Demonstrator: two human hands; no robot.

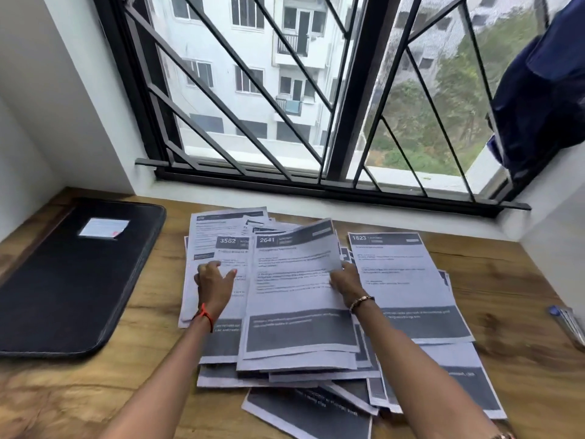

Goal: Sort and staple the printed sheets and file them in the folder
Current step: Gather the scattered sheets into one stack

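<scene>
Three numbers can be read, each in white on the dark header band at the top of a white printed paper sheet: "3562" on the left sheet [229,259], "2641" on the middle sheet [297,286] and "1623" on the right sheet [399,274]. The smaller lines beside and under them are too blurred to read — and so is the white label [104,228] on the black flat folder [63,286].

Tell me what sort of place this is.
Probably a home desk in an upper-floor flat: a wooden desktop under a barred window facing an apartment block, with printed sheets and a black folder.
</scene>
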